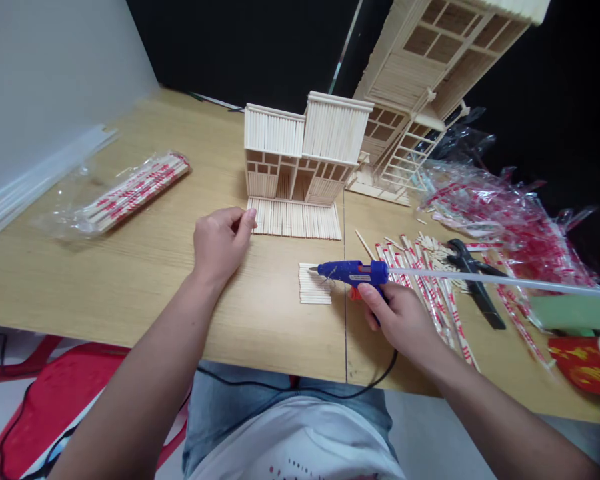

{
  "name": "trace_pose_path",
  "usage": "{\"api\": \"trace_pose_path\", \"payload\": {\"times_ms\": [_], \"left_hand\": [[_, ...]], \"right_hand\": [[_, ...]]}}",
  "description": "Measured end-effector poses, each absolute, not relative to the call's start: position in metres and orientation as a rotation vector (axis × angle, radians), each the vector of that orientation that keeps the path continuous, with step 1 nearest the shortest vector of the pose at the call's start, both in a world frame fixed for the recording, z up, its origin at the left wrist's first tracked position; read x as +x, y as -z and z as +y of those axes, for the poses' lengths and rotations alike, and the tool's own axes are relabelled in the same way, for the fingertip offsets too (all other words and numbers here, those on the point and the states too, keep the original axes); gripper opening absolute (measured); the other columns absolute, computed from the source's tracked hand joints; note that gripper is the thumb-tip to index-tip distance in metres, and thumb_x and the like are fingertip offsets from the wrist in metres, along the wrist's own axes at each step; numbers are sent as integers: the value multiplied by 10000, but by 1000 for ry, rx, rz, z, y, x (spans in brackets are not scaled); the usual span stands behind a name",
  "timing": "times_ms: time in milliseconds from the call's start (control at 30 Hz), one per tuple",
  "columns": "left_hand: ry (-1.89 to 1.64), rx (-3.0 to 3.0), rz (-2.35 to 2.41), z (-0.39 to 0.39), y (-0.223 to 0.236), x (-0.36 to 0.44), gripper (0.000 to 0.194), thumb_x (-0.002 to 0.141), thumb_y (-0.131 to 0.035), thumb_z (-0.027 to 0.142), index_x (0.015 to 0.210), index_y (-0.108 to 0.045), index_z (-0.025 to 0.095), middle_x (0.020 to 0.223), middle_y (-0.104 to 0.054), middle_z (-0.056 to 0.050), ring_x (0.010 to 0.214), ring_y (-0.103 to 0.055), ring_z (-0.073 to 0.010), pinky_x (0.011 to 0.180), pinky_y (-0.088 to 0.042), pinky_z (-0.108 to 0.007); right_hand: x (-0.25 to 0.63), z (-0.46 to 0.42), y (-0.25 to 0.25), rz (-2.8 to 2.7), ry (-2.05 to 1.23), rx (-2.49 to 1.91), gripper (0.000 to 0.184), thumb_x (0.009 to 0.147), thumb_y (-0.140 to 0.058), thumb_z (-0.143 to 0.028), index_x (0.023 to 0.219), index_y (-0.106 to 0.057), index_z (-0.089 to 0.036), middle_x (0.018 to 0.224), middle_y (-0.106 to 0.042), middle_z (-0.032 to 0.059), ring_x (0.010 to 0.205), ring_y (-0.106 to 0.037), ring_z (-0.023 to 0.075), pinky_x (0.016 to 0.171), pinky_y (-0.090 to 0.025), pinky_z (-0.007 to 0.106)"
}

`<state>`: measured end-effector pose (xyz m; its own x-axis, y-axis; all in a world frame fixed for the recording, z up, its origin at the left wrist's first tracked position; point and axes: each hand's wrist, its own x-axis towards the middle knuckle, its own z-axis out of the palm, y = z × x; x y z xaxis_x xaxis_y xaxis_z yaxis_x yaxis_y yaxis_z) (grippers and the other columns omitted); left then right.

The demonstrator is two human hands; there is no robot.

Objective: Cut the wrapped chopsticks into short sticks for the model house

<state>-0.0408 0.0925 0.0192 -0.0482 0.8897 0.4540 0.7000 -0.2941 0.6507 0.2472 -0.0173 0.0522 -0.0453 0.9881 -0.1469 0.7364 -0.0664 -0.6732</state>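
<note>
My right hand [397, 317] grips a blue hot glue gun [353, 272], a long translucent glue stick [480, 279] sticking out of its back. The gun's nozzle is over a small panel of wooden sticks [314, 290] lying flat on the table; whether it touches cannot be told. My left hand [223, 243] is closed, thumb and fingers pressed together at the left edge of the stick deck [295, 219] of a small model house [300, 157]. What the left fingers hold, if anything, is hidden.
A taller stick-built house [420, 80] with a ladder stands behind right. Wrapped chopsticks [430, 287], black cutters [475, 287], crumpled wrappers [510, 220] and a red paper cup [583, 363] lie right. A chopstick pack [135, 193] and glue sticks [40, 177] lie left. The gun's cord [300, 388] crosses my lap.
</note>
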Motion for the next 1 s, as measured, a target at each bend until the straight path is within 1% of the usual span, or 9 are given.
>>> {"api": "trace_pose_path", "payload": {"times_ms": [200,400,500,833,1000], "left_hand": [[-1261,2006,1706,92,-19,-41,381,950,-525,407,694,-708,194,611,-655,-8,569,-571,-143,552,-352,-286],[-1273,2017,1694,93,-18,-41,377,950,-529,406,702,-714,193,625,-666,-11,573,-572,-142,554,-357,-285],[-1271,2024,1703,93,-18,-41,379,950,-528,406,700,-716,192,630,-672,-11,574,-573,-144,549,-353,-287],[-1245,2012,1718,92,-21,-41,387,951,-509,420,702,-709,202,656,-695,-19,609,-602,-156,552,-372,-292],[-1237,2006,1734,92,-20,-41,385,947,-510,427,704,-715,209,665,-702,-20,628,-611,-160,545,-361,-291]], "right_hand": [[244,-10,-52,-1875,-808,-1875,538,964,-387,-614,663,-573,-209,429,-556,-6,416,-523,151,487,-370,266],[244,-8,-47,-1917,-764,-1896,542,970,-374,-619,763,-636,-193,457,-559,-2,463,-543,174,516,-362,282],[245,-8,-47,-1932,-751,-1910,541,973,-370,-613,771,-640,-190,465,-557,-2,480,-546,180,530,-362,285],[247,-17,-54,-1975,-715,-1903,490,979,-393,-557,718,-632,-219,470,-569,6,523,-589,208,580,-392,302],[245,-25,-59,-1947,-731,-1858,483,966,-437,-522,583,-572,-258,424,-522,16,529,-591,224,565,-387,309]]}}
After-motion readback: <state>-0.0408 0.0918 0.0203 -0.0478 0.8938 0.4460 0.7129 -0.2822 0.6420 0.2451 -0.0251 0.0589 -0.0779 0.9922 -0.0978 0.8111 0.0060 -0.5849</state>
